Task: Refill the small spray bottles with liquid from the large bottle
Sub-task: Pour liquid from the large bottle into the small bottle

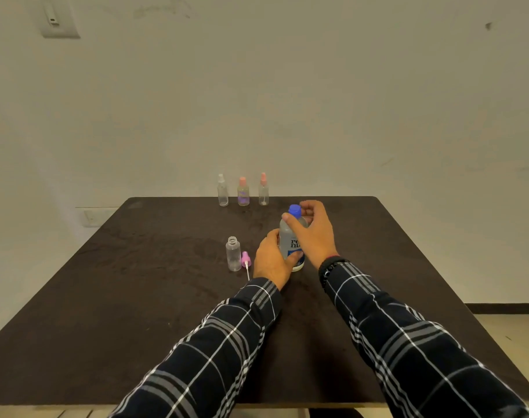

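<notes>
Large bottle (289, 236): upright on the dark table (136, 297), a little toward 1 o'clock from the table's middle; clear body with a white and blue label; blue cap (294, 210) on top; its upper part looks see-through, liquid level cannot be told

Left hand (270, 260): wrapped round the lower body of the large bottle from its 8 o'clock side; fingers hidden behind the label; grasping it

Right hand (316, 233): at the bottle's 3 o'clock side; thumb laid on the shoulder just under the blue cap, fingers curled behind the neck; grasping the large bottle near its top

Open small bottle (233, 254): upright at 9 o'clock from the large bottle, near the left hand; threaded neck bare; walls clear, looks empty though a thin layer cannot be ruled out

Pink spray head (245, 259): lying on the table just beside the open small bottle, between it and the left hand; white dip tube (247, 273) points toward 6 o'clock

Back row, 11 o'clock from the large bottle, at the table's far edge: white-topped spray bottle (223, 190), clear; middle spray bottle (243, 192), pink top, purple tint low down, label or liquid cannot be told; right spray bottle (263, 190), pink top, clear

Sleeves: dark plaid on both arms; dark beaded bracelet (329, 268) at the right wrist
</notes>
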`<state>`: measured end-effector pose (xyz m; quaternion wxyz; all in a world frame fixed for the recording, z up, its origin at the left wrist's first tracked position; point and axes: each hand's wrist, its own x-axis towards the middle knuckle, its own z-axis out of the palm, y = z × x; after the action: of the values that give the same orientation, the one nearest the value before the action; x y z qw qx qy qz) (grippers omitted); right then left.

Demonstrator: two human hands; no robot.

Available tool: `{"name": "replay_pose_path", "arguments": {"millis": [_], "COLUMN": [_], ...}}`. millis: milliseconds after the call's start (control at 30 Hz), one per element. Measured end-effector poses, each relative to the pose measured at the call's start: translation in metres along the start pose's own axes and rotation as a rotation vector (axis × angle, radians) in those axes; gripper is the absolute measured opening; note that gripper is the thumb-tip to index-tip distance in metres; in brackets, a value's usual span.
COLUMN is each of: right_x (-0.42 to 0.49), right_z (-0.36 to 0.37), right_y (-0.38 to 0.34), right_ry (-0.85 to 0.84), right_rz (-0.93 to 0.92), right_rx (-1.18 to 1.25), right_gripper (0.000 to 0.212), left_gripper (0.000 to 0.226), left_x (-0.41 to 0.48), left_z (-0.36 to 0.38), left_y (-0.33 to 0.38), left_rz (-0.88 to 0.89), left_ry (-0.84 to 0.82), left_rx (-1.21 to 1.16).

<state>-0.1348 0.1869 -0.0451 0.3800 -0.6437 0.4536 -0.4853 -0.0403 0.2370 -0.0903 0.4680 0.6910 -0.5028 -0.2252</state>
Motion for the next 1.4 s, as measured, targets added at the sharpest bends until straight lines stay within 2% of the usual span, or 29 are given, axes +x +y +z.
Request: {"name": "replay_pose_path", "arguments": {"millis": [133, 300, 433, 533, 600, 700, 767, 867, 933, 1000, 1067, 1133, 1233, 1300, 1400], "right_x": [-0.001, -0.002, -0.018, -0.026, -0.028, -0.03, -0.032, -0.032, -0.032, -0.035, -0.041, -0.044, -0.045, -0.043, -0.043], "right_z": [-0.001, -0.003, -0.006, -0.013, -0.024, -0.035, -0.038, -0.039, -0.038, -0.037, -0.035, -0.028, -0.013, -0.003, 0.011], "right_y": [0.002, 0.01, 0.018, 0.03, 0.041, 0.054, 0.059, 0.061, 0.059, 0.053, 0.047, 0.041, 0.034, 0.032, 0.031], "right_ry": [0.034, 0.179, 0.279, 0.362, 0.315, 0.107, 0.023, -0.067, -0.116, -0.046, 0.141, 0.189, 0.034, -0.038, -0.035], "right_rz": [-0.088, -0.175, -0.145, -0.011, 0.093, 0.244, 0.299, 0.321, 0.318, 0.252, 0.037, -0.12, -0.064, -0.021, -0.016], "right_rx": [0.006, 0.008, 0.024, -0.071, -0.277, -0.606, -0.728, -0.836, -0.934, -0.977, -0.834, -0.504, -0.137, -0.089, -0.038], "right_gripper": [0.022, 0.023, 0.027, 0.031, 0.033, 0.032, 0.032, 0.032, 0.041, 0.056, 0.055, 0.048, 0.067, 0.078, 0.074], "left_gripper": [0.062, 0.065, 0.067, 0.066, 0.066, 0.066, 0.066, 0.067, 0.067, 0.068, 0.072, 0.079, 0.07, 0.055, 0.034], "left_x": [-0.001, -0.002, -0.002, -0.002, -0.002, -0.003, -0.004, -0.003, -0.003, -0.003, -0.004, -0.006, -0.013, -0.023, -0.037], "left_z": [0.0, -0.001, -0.003, -0.004, -0.005, -0.005, -0.005, -0.004, -0.004, -0.005, -0.006, -0.009, -0.019, -0.032, -0.056], "left_y": [-0.001, -0.002, 0.001, 0.003, 0.005, 0.005, 0.005, 0.004, 0.004, 0.005, 0.005, 0.003, -0.004, -0.008, -0.014], "left_rz": [0.006, 0.005, -0.014, -0.016, -0.012, -0.011, -0.008, -0.011, -0.016, -0.014, 0.001, -0.006, 0.016, 0.127, 0.312], "left_ry": [-0.01, -0.011, -0.014, -0.016, -0.02, -0.014, -0.011, -0.016, -0.019, -0.023, -0.051, -0.081, -0.037, 0.074, 0.309], "left_rx": [0.006, 0.001, 0.006, 0.017, 0.024, 0.015, 0.015, 0.016, 0.028, 0.051, 0.069, 0.104, 0.244, 0.319, 0.415]}}
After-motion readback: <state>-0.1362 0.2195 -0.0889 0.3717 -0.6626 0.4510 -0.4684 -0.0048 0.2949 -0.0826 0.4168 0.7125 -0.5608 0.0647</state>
